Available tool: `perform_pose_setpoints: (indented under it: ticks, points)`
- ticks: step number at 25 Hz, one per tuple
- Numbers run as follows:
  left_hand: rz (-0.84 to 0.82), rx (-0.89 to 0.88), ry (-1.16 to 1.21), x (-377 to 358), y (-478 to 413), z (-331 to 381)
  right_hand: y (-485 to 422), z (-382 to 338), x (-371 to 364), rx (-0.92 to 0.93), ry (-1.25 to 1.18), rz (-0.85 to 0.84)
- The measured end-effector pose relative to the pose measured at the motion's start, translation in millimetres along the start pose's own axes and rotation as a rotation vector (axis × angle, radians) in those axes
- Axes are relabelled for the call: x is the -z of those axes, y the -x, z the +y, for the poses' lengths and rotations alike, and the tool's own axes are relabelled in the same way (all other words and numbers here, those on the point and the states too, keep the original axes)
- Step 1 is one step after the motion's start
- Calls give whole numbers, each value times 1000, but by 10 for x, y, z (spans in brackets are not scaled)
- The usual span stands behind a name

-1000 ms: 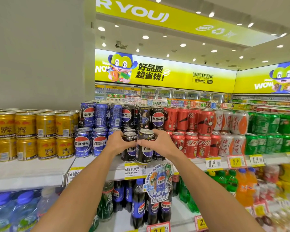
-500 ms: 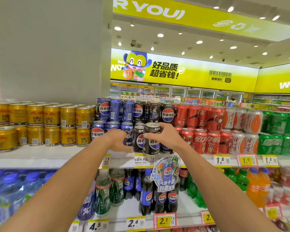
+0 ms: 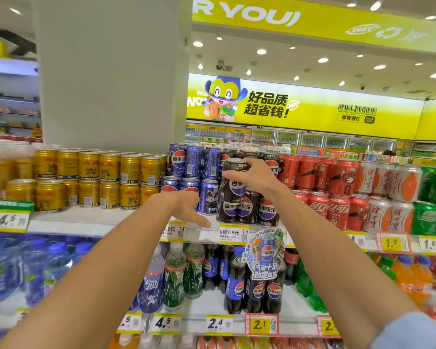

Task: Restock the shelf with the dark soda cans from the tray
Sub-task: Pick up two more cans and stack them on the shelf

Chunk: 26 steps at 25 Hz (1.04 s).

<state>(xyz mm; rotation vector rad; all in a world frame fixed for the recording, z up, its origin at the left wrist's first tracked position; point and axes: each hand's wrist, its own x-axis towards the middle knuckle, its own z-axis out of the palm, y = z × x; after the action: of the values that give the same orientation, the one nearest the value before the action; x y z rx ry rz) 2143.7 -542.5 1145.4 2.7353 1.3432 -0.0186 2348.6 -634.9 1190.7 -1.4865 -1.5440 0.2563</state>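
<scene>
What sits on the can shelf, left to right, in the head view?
gold energy-drink cans → blue cola cans → dark soda cans, with a dark can in the right hand grip → red cola cans → white-and-orange cans → green cans

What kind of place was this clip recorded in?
Most likely a convenience store or small supermarket: shelves of stacked drink cans, price tags along the shelf edges, and glass-door chillers at the back.
</scene>
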Motion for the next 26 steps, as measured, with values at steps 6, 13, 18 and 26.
perform_pose_setpoints:
  ticks: [6,13,18,26]
  points:
    - [16,33,32,20,-156,-184,-550,-65,-46,-12,-17,33]
    - [-10,53,62,-83,-439,-399,-1027,62,-160,-6,171,41]
    - [-22,44,52,-101,-555,-419,-1183,99,-218,5,379,99]
    - [-26,51,60,-150,-641,-407,-1345,192,-322,39,578,127]
